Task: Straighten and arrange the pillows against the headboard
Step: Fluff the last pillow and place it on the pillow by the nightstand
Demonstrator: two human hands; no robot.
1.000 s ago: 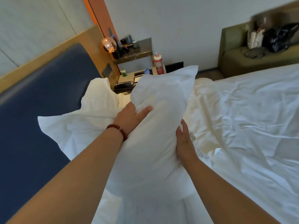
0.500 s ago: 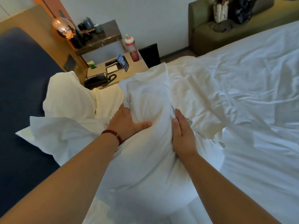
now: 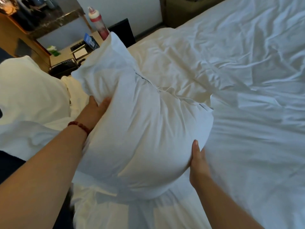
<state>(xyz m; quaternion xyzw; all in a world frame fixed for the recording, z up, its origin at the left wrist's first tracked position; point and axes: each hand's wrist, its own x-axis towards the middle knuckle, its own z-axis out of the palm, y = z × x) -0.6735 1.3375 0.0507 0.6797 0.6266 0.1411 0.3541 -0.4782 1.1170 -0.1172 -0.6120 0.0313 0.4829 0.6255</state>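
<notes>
A big white pillow (image 3: 142, 129) fills the middle of the head view. It is puffy and round, and it sits over the wrinkly white sheet (image 3: 247, 96) of the bed. One pointy corner of it sticks up toward the far side table (image 3: 66, 55).

The left hand (image 3: 94, 109) is pressed against the left side of the pillow. Its thumb lies flat on the cloth and the other fingers are hidden behind the pillow, so the hand is open wide and cupping it. A red bead band (image 3: 79, 125) goes around that wrist.

The right hand (image 3: 198, 161) holds the pillow's lower right side. Its thumb points up along the cloth and the palm is under the bulge. The rest of its fingers are tucked out of sight. So both hands have the pillow between them.

A second pillow (image 3: 31, 93) lies to the left, just beside the held one. It looks a bit more cream in color. More white cloth is bunched under the arms.

On the side table there is a black phone (image 3: 64, 67), a bottle (image 3: 97, 22) with a red label, a small blue card (image 3: 90, 41) and a notepad (image 3: 80, 52). The bottle stands right behind the pillow's corner.
</notes>
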